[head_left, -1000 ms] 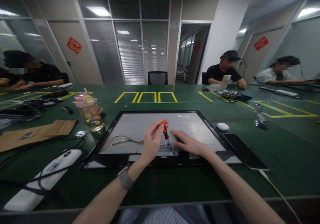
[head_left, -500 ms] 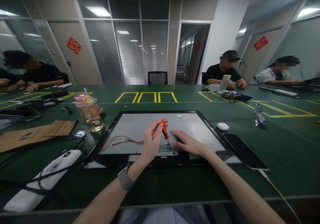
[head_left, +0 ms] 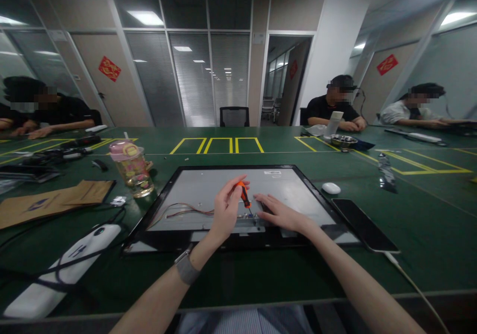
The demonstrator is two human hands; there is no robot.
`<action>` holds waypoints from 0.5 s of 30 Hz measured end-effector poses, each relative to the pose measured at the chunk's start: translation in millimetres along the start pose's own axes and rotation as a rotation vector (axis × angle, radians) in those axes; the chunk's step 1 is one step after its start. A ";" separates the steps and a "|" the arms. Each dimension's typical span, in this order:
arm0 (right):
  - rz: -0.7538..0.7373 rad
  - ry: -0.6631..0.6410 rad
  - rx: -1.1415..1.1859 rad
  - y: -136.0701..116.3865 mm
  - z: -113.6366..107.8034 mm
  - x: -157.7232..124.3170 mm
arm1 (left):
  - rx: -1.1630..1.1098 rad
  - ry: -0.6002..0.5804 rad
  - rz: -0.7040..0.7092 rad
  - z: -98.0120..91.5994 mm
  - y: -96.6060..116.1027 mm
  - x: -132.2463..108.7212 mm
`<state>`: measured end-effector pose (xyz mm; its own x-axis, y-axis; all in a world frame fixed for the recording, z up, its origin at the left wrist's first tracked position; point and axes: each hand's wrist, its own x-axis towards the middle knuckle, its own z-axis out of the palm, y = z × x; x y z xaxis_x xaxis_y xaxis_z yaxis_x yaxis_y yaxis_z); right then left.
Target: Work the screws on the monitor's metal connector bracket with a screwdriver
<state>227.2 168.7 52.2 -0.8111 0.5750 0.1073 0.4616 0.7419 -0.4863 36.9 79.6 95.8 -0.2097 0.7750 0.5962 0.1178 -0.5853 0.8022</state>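
Observation:
A flat display panel (head_left: pixel 223 185) with a black frame and grey metal back lies on the green table in front of me. My left hand (head_left: pixel 226 207) is closed round the orange and black handle of a screwdriver (head_left: pixel 244 195). The screwdriver is tilted, its tip down at a small board (head_left: pixel 250 215) near the panel's lower middle. Just right of the tip, my right hand (head_left: pixel 279 212) lies on the panel with fingers stretched out. Thin coloured wires (head_left: pixel 186 207) run over the panel left of my left hand.
A drink bottle (head_left: pixel 132 167), a brown paper bag (head_left: pixel 55 200) and a white power strip (head_left: pixel 70 269) with black cables lie to the left. On the right are a phone (head_left: pixel 363 224) on a cable and a white earbud case (head_left: pixel 331 188). Several people sit across the table.
The screwdriver and my left hand stay at nearly the same place. Across the table, the hands of the person at the right have come together.

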 end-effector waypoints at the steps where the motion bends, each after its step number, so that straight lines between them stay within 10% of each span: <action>1: -0.003 -0.003 0.001 1.7 1.0 0.3 | 0.031 0.000 0.021 0.0 -0.1 0.5; 15: 0.006 -0.002 -0.023 0.5 1.3 0.9 | 0.028 0.033 0.031 -0.5 -2.0 -2.2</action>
<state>226.2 169.2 50.8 -0.8089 0.5790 0.1025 0.4749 0.7460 -0.4669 36.6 78.9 92.9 -0.2377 0.7477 0.6200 0.1523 -0.6017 0.7840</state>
